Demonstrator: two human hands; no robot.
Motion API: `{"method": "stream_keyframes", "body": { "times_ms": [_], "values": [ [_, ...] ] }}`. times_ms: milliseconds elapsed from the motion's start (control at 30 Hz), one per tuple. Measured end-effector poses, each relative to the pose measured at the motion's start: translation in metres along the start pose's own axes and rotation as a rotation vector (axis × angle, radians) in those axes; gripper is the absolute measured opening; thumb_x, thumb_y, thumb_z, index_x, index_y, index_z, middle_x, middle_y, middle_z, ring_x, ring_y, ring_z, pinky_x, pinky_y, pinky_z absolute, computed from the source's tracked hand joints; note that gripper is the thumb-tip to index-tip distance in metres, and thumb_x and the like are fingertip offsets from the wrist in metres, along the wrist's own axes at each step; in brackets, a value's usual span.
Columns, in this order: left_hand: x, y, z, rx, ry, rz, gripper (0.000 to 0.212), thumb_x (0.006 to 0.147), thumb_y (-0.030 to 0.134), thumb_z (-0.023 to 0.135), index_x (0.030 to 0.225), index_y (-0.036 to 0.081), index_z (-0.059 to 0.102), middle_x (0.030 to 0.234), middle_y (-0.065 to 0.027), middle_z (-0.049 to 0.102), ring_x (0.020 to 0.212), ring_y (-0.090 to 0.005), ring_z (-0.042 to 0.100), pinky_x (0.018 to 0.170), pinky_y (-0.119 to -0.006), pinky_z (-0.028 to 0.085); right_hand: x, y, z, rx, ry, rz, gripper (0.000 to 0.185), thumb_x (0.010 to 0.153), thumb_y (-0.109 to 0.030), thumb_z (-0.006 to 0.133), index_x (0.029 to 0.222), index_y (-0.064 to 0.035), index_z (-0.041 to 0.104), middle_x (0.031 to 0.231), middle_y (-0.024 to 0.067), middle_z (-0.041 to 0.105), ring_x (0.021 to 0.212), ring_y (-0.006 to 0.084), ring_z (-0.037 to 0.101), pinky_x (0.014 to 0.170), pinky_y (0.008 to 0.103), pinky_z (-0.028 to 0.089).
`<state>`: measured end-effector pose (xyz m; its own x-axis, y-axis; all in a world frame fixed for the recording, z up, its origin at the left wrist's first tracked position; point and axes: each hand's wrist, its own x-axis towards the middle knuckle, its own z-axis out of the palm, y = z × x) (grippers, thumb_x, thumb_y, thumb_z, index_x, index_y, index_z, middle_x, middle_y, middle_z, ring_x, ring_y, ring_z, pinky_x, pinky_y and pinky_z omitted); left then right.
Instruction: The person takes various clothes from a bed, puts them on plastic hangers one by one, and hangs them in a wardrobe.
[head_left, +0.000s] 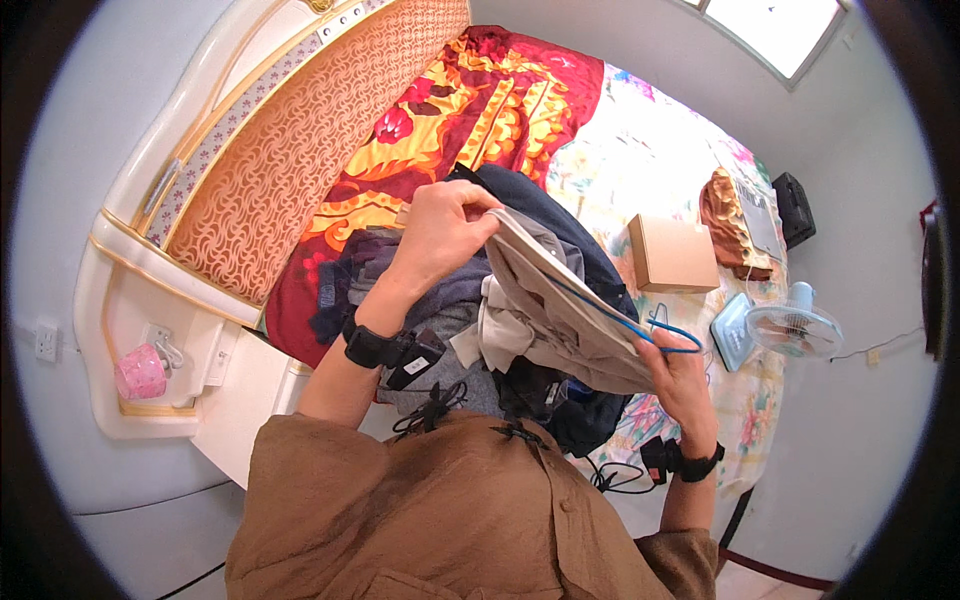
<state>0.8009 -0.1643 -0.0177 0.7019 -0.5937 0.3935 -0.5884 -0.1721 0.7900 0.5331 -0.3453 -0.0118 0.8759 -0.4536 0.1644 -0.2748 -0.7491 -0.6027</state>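
My left hand (450, 232) pinches one end of the edge of a grey-beige garment (570, 330), stretched out in front of me. At its other end, my right hand (671, 371) grips the garment together with a blue clothes hanger (679, 339). Part of the hanger runs along the garment's pale edge; the rest is hidden by cloth. Below and around the garment lie a dark navy garment (525, 187), a heap of grey and dark clothes (442, 296) and a light cream cloth (504, 322).
On the bed's floral sheet (592, 176) are a cardboard box (675, 255), a brown and yellow cloth (724, 225) and a small blue fan (793, 330). A red and yellow blanket (487, 105) spreads by the padded headboard (300, 142). A bedside cabinet (244, 382) holds a pink cup-shaped thing (141, 373) nearby.
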Motion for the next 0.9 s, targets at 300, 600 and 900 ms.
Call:
{"method": "stream_keyframes", "body": {
  "times_ms": [300,600,900],
  "values": [
    [0.005,0.033,0.034,0.162,0.11,0.441,0.012,0.074,0.01,0.062,0.075,0.002,0.053,0.069,-0.0114,0.053,0.065,-0.0301,0.052,0.059,-0.039,0.041,0.022,-0.016,-0.035,0.015,0.042,-0.008,0.027,0.087,-0.019,0.06,0.072,0.0013,0.05,0.058,0.0138,0.038,0.054,0.0243,0.034,0.05,0.0335,0.033],
    [0.042,0.126,0.036,0.302,0.097,0.626,0.016,0.077,0.01,0.058,0.083,0.0,0.046,0.076,-0.0191,0.056,0.071,-0.0389,0.056,0.061,-0.046,0.043,0.061,-0.068,-0.092,-0.233,0.277,-0.319,0.031,0.086,-0.028,0.062,0.075,0.0,0.054,0.057,0.0184,0.047,0.055,0.0366,0.048,0.05,0.0397,0.037],
    [0.062,0.187,0.017,0.272,-0.039,0.763,0.027,0.084,0.028,0.064,0.081,0.002,0.055,0.065,-0.0174,0.055,0.062,-0.0377,0.055,0.054,-0.038,0.043,0.075,-0.093,-0.135,-0.276,0.517,-0.532,0.026,0.083,-0.027,0.068,0.083,-0.0026,0.059,0.06,0.004,0.047,0.056,0.0153,0.043,0.05,0.0259,0.035]
  ]
}}
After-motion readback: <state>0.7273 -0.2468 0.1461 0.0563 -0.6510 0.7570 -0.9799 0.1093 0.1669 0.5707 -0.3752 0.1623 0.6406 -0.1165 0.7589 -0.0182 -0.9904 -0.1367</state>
